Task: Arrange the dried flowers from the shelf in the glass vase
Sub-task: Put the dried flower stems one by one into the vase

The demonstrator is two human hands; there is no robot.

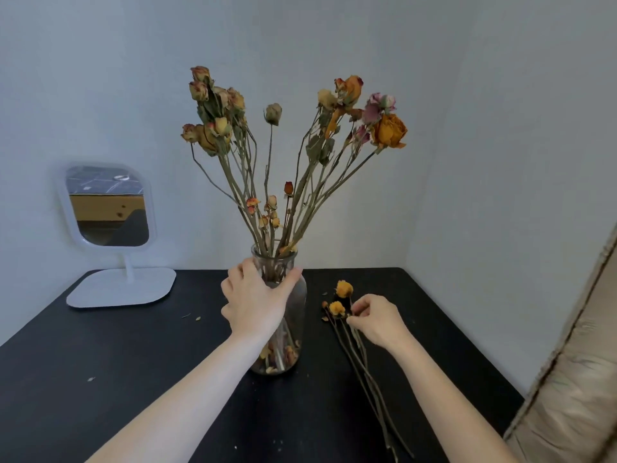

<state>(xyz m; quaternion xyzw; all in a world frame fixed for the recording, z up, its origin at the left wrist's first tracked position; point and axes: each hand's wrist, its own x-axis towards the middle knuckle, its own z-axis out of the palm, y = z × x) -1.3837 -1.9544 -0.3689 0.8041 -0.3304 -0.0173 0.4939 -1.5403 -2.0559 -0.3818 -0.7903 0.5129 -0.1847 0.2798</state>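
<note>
On black table (100,362), left hand (257,302) around rose-filled glass vase (298,295), right hand (374,320) pinch-tight on loose flowers (336,308).

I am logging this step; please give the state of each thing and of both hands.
glass vase: upright, gripped at the neck.
dried flowers: standing in the vase, fanned out.
loose flowers: lying flat right of the vase.
left hand: grips the vase neck.
right hand: pinches a loose stem.
mirror: upright, at the back left.
</note>
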